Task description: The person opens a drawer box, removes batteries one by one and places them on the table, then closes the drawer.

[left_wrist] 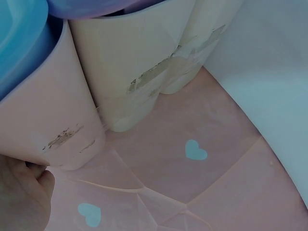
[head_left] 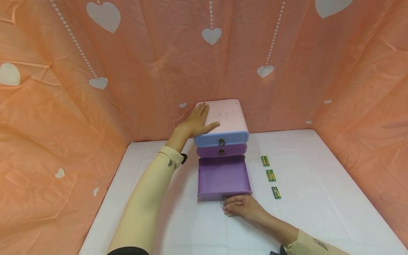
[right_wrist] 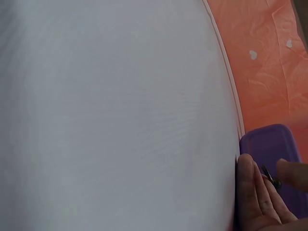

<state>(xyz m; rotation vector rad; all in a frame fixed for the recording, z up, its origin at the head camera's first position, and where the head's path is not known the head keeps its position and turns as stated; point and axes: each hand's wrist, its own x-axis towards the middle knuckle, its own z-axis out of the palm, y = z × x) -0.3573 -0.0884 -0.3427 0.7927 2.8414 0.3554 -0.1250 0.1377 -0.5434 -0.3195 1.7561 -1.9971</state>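
A small drawer unit [head_left: 227, 115] with a pink top stands against the back wall. My left hand [head_left: 195, 124] lies on its top left edge with the fingers extended; part of that hand shows low in the left wrist view. The bottom purple drawer [head_left: 223, 179] is pulled far out and nothing lies in it. At its front, my right hand [head_left: 243, 208] pinches the metal ring pull [head_left: 224, 201]. In the right wrist view, the thumb and fingers are around the ring against the purple drawer front [right_wrist: 267, 142].
Green-and-gold batteries [head_left: 270, 175] lie in three small groups right of the drawer. Above the extended drawer are a blue drawer [head_left: 207, 140] and another purple drawer [head_left: 207, 151], both pushed in further. Orange cloth [head_left: 159, 88] with white hearts surrounds the white table [head_left: 306, 198].
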